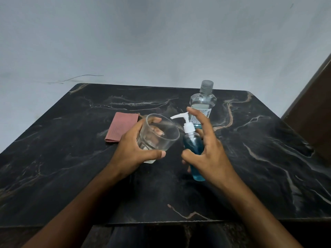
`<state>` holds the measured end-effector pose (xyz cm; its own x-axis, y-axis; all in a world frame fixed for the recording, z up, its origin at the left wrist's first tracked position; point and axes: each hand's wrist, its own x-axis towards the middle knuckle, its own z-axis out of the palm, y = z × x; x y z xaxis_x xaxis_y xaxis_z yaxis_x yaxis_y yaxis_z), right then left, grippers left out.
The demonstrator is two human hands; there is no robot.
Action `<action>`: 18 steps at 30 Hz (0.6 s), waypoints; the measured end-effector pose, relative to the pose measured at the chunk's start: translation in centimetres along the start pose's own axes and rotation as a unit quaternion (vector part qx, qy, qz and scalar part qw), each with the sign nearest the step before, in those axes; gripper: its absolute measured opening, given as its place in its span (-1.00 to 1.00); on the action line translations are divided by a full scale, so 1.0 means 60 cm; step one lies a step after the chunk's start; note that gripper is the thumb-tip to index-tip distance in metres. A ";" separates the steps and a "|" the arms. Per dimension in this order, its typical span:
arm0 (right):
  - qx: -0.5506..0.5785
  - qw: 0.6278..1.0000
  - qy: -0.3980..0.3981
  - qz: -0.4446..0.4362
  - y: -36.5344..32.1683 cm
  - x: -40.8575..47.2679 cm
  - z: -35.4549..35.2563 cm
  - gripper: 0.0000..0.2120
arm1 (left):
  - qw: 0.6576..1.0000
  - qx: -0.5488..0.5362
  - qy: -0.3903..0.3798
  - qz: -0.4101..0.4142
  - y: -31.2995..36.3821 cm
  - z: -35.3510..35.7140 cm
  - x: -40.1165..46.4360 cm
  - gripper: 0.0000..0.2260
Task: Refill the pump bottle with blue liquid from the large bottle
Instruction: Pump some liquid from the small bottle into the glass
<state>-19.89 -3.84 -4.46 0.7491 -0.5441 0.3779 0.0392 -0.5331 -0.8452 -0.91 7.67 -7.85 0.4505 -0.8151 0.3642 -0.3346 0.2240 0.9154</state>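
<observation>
Pump bottle (194, 149): a small clear bottle, near the middle of the table, just right of the glass; filled with blue liquid to about its shoulder; a white pump head is on top, its nozzle pointing left toward the glass.
Pump bottle position: tilted slightly, its base near, its pump farther off; whether the base touches the table cannot be told.
Right hand (211, 153): wrapped around the pump bottle from the right, thumb on the near-left side, the other fingers partly spread, the index finger raised beside the pump head.
Glass (158, 136): a clear tumbler, tipped with its mouth facing right and up; it looks empty, though a thin residue cannot be ruled out.
Left hand (136, 149): gripping the glass, thumb along the near side, fingers curled around the far side and seen through the wall.
Large bottle (203, 102): upright at the far right of the table, behind the right hand; clear, grey cap on, blue liquid low in the body, a white label partly hidden.
Cloth (121, 127): a folded reddish-pink piece, flat on the table, left of the glass.
Table (71, 176): black, with pale marble veins.
</observation>
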 end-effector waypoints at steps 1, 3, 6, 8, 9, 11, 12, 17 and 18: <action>-0.009 1.000 0.001 0.001 0.002 0.000 -0.001 -0.05 | 1.000 0.001 0.000 0.000 -0.001 0.002 -0.002 -0.34; -0.035 0.999 0.002 -0.010 0.006 0.003 -0.002 -0.04 | 1.000 0.008 -0.001 0.005 -0.004 0.004 -0.003 -0.34; -0.074 0.997 -0.008 -0.031 0.010 0.010 -0.002 -0.08 | 1.000 0.015 -0.009 0.009 -0.009 0.004 -0.002 -0.33; -0.100 0.994 -0.017 -0.031 0.013 0.014 -0.003 -0.07 | 1.000 0.015 -0.010 0.007 -0.012 0.003 -0.002 -0.31; -0.108 0.994 -0.020 -0.029 0.014 0.015 -0.004 -0.07 | 1.000 0.018 -0.011 0.008 -0.012 0.004 -0.002 -0.31; -0.107 0.994 -0.025 -0.026 0.017 0.017 -0.006 -0.09 | 1.000 0.024 -0.012 0.008 -0.013 0.004 -0.001 -0.30; -0.105 0.994 -0.027 -0.028 0.019 0.016 -0.007 -0.11 | 1.000 0.025 -0.012 0.008 -0.013 0.004 -0.001 -0.30; -0.114 0.993 -0.025 -0.022 0.025 0.015 -0.011 -0.26 | 0.999 0.031 -0.013 0.010 -0.012 0.005 -0.001 -0.31; -0.120 0.992 -0.026 -0.019 0.025 0.015 -0.012 -0.27 | 0.999 0.030 -0.014 0.010 -0.012 0.005 -0.001 -0.31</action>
<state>-19.62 -5.59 -5.13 0.7834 -0.4900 0.3824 -0.0859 -0.6946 -0.7142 -0.95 7.35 -8.58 0.4206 -0.8257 0.3759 -0.3927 0.2078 0.8959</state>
